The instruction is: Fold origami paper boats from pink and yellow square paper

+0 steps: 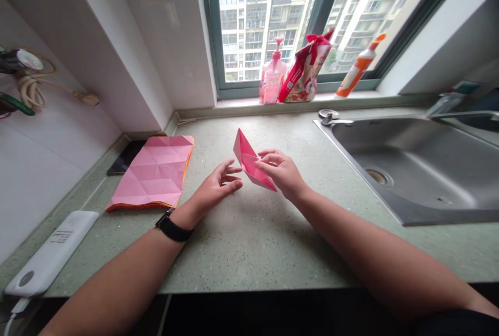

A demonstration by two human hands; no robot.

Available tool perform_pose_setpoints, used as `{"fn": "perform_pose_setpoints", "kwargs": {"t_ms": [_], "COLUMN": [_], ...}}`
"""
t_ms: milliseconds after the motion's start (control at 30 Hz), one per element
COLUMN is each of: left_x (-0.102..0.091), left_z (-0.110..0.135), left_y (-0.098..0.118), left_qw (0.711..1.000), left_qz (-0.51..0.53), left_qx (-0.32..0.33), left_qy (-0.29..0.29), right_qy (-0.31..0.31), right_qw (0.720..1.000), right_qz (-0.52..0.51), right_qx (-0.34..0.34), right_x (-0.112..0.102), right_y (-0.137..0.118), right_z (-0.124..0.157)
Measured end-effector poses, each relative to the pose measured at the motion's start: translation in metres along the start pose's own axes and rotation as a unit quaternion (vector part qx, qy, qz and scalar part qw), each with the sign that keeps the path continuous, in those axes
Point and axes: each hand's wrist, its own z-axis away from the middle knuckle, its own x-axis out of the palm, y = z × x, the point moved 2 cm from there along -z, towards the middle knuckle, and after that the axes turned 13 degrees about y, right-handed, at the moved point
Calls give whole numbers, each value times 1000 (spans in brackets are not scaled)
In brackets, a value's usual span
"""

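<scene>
A folded pink paper shape (248, 162) with a pointed tip stands up over the green speckled counter (249, 242). My right hand (281, 172) pinches its right side between thumb and fingers. My left hand (218, 186) hovers just left of the paper with fingers spread apart, not touching it. A black watch band sits on my left wrist.
A stack of creased pink paper sheets (154, 172) lies at the left, over a dark phone (125, 157). A white power bank (50, 254) rests near the front left edge. A steel sink (421, 170) fills the right. Bottles and a red pouch (304, 68) stand on the windowsill.
</scene>
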Motion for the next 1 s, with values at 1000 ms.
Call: {"fn": "perform_pose_setpoints", "kwargs": {"t_ms": [1000], "left_x": [3], "left_z": [2], "left_y": [5], "left_qw": [991], "left_qz": [77], "left_qx": [-83], "left_qy": [70], "right_qy": [-53], "right_qw": [992], "right_qz": [48], "right_qx": [-104], "right_x": [-1], "right_y": [2], "right_z": [-4]}}
